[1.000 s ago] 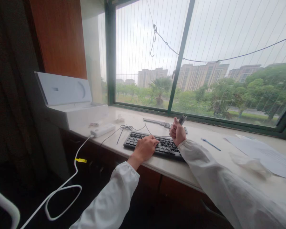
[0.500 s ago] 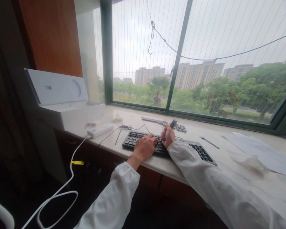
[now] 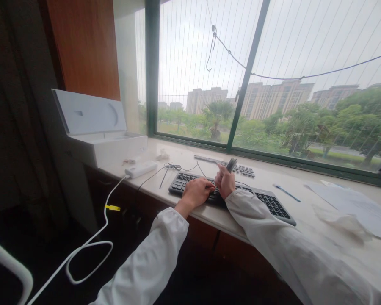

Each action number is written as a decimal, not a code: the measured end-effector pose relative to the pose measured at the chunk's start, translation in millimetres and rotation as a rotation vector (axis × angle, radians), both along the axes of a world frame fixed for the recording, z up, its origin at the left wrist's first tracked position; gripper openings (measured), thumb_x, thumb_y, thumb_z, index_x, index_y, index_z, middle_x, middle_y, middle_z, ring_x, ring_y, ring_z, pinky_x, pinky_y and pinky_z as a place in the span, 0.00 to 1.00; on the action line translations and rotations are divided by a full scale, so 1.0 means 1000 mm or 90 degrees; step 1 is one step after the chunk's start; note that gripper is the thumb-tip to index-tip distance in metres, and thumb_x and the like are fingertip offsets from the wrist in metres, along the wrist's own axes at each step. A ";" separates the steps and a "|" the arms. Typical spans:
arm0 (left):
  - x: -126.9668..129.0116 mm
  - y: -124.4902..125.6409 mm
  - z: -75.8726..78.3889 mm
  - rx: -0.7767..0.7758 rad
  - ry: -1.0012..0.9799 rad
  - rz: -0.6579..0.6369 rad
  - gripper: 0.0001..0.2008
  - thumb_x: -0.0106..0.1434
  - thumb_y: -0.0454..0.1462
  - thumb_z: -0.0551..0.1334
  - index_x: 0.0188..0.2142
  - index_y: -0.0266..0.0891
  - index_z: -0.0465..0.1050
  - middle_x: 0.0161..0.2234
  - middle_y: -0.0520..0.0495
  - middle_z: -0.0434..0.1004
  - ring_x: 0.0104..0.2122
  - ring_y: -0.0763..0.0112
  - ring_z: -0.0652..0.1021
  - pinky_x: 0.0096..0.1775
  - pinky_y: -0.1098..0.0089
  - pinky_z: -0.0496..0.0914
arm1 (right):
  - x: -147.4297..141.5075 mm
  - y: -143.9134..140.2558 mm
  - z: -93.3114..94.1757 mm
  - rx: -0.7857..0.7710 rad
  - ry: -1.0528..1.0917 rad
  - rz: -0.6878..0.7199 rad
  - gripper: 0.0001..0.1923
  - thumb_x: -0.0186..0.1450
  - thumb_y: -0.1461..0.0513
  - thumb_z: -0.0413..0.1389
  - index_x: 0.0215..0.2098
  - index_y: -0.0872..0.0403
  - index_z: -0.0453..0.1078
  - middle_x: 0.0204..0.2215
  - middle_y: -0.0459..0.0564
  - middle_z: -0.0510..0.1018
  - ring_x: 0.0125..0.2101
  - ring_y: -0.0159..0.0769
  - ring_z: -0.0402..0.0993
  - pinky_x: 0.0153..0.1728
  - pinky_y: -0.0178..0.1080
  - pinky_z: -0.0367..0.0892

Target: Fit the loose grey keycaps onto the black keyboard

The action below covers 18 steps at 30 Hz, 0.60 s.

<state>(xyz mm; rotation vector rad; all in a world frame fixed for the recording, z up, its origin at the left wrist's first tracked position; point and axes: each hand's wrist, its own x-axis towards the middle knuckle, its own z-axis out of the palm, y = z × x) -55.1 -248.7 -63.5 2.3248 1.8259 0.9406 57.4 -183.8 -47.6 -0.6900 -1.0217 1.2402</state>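
Observation:
A black keyboard (image 3: 269, 203) lies along the front edge of the pale ledge, its middle partly covered by my hands. My left hand (image 3: 197, 191) rests on the left half of its keys. The fingertips are pressed together near the lower end of my right fist; whatever they pinch is too small to make out. My right hand (image 3: 225, 182) is wrapped upright around a dark-handled tool (image 3: 231, 164), whose grey-black end sticks out above the fist. The tool's lower tip is hidden among the fingers and keys. Behind the hands lie several dark keycaps (image 3: 245, 170).
A white power strip (image 3: 141, 169) with a white cable and an open white box (image 3: 122, 150) stand left. A bundled black cable (image 3: 172, 166) lies beside the keyboard. Right are a blue pen (image 3: 287, 192), crumpled clear plastic (image 3: 341, 220) and papers (image 3: 362, 207). The window (image 3: 193, 146) borders the back.
The whole view has shifted slightly, so things appear a little further right. Both hands keep nearly the same pose on the keyboard, with the tool still in my right fist.

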 end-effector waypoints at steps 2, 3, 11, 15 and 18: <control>0.000 0.002 0.001 0.001 -0.003 0.012 0.14 0.64 0.49 0.57 0.41 0.53 0.79 0.44 0.53 0.79 0.42 0.65 0.78 0.43 0.69 0.69 | -0.001 0.001 -0.003 0.042 -0.076 0.006 0.25 0.55 0.52 0.59 0.15 0.49 0.46 0.07 0.35 0.50 0.10 0.22 0.42 0.10 0.32 0.41; 0.000 0.003 0.002 -0.005 -0.003 0.019 0.14 0.64 0.49 0.57 0.41 0.53 0.79 0.44 0.52 0.80 0.42 0.64 0.78 0.43 0.69 0.69 | -0.001 0.001 -0.005 0.066 -0.115 0.007 0.25 0.56 0.51 0.59 0.15 0.49 0.48 0.07 0.36 0.52 0.10 0.22 0.44 0.10 0.32 0.43; -0.004 0.014 0.013 -0.112 -0.019 0.020 0.22 0.53 0.59 0.61 0.40 0.53 0.81 0.34 0.49 0.82 0.37 0.62 0.79 0.39 0.69 0.69 | 0.002 0.005 -0.012 0.140 -0.202 -0.034 0.25 0.58 0.48 0.57 0.14 0.49 0.50 0.06 0.38 0.53 0.10 0.24 0.47 0.12 0.34 0.46; -0.004 0.015 0.010 -0.098 -0.032 0.016 0.22 0.53 0.59 0.62 0.39 0.52 0.81 0.35 0.49 0.82 0.38 0.62 0.79 0.40 0.70 0.69 | 0.002 0.006 -0.014 0.166 -0.224 -0.043 0.26 0.58 0.48 0.57 0.13 0.50 0.51 0.07 0.38 0.54 0.10 0.24 0.48 0.13 0.34 0.47; -0.005 0.018 0.009 -0.098 -0.027 0.008 0.21 0.54 0.57 0.62 0.39 0.51 0.81 0.35 0.49 0.82 0.38 0.63 0.79 0.39 0.70 0.69 | 0.002 0.006 -0.015 0.188 -0.245 -0.039 0.26 0.58 0.49 0.57 0.12 0.51 0.53 0.07 0.39 0.54 0.11 0.24 0.48 0.14 0.34 0.47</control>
